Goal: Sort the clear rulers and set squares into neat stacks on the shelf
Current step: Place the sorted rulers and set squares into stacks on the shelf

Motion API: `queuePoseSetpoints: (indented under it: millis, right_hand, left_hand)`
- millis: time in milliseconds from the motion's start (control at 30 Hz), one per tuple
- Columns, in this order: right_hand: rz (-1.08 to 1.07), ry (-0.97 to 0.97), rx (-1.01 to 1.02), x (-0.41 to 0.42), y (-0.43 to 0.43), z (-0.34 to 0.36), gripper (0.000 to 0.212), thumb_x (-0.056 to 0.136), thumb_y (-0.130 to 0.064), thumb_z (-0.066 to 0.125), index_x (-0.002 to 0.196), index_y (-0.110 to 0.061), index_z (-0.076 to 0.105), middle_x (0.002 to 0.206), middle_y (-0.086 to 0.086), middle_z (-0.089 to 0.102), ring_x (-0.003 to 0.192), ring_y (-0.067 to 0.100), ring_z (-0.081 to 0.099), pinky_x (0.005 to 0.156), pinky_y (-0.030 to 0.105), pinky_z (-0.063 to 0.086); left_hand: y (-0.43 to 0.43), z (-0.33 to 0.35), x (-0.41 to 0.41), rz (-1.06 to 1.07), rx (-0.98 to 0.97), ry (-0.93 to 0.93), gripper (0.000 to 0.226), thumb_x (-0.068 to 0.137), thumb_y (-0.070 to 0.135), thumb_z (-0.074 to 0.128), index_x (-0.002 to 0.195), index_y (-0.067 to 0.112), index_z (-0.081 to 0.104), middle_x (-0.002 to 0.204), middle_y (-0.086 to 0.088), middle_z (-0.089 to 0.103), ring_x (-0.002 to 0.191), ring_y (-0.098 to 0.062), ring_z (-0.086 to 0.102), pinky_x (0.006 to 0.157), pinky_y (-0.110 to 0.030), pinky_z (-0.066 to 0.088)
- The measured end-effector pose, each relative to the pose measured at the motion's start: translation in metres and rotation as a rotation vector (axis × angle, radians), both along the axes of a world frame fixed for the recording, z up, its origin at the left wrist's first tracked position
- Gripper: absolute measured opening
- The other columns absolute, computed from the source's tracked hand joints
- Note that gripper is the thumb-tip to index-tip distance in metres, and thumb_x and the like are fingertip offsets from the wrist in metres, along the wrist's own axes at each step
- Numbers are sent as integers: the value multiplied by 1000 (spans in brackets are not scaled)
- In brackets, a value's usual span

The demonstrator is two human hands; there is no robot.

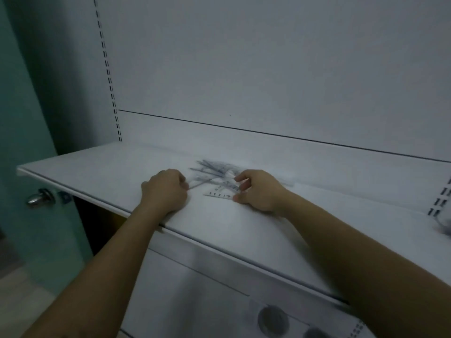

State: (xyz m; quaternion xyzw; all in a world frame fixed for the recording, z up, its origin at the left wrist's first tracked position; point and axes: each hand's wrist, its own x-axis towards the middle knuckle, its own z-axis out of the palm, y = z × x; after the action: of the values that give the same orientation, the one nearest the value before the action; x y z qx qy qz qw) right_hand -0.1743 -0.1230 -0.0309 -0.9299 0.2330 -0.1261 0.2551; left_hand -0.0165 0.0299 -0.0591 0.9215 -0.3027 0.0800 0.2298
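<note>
A jumbled pile of clear rulers and set squares (213, 170) lies on the white shelf (97, 172), between and just beyond both hands. My left hand (164, 191) rests on the shelf with curled fingers that pinch the near end of a clear ruler (199, 184) sticking out of the pile. My right hand (258, 190) pinches the right corner of a clear set square (218, 194) with printed numbers, which lies flat at the front of the pile.
The white back panel (268, 69) rises behind the shelf, with slotted uprights (107, 69) at left and right. A teal door with a metal knob (40, 197) stands to the left. A lower shelf (207, 301) with round dark objects sits below.
</note>
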Motion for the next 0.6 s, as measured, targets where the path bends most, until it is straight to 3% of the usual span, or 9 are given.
queuePoseSetpoints:
  millis: [133,267,367,500,600]
  right_hand:
    - [-40,-50,14,-4,-3,-1,41,80,-24,76,118,-18,61,96,-4,56,87,14,53,77,21,38]
    - [-31,-50,-84,-12,-7,-3,16,82,-25,73,97,-21,69,76,-11,56,79,13,54,69,20,37]
    - [-56,-83,-101,-17,-9,-2,8,82,-25,73,89,-21,71,80,-6,61,78,13,55,68,21,38]
    - [-96,-134,-100,-21,-12,1,9,83,-25,70,89,-18,73,86,-1,66,79,16,57,69,22,42]
    - [-108,-147,-126,-24,-13,0,8,84,-24,69,88,-18,72,83,-1,65,77,17,56,67,22,40]
  left_hand:
    - [0,-2,1,-33,12,-21,30,95,32,49,122,25,59,122,-6,60,109,-28,56,96,-43,43]
    - [0,-1,-5,-119,-19,-77,28,89,50,55,105,30,66,103,-2,53,95,-25,56,88,-42,48]
    - [0,3,-12,-193,-18,-138,26,90,43,58,97,20,69,92,-1,52,86,-20,54,77,-32,47]
    - [-3,11,-20,-243,170,-269,30,97,33,47,98,7,63,101,-10,55,85,-24,54,70,-30,41]
    - [-2,17,-22,-261,227,-209,26,98,30,46,92,8,58,105,-14,54,84,-25,52,72,-30,41]
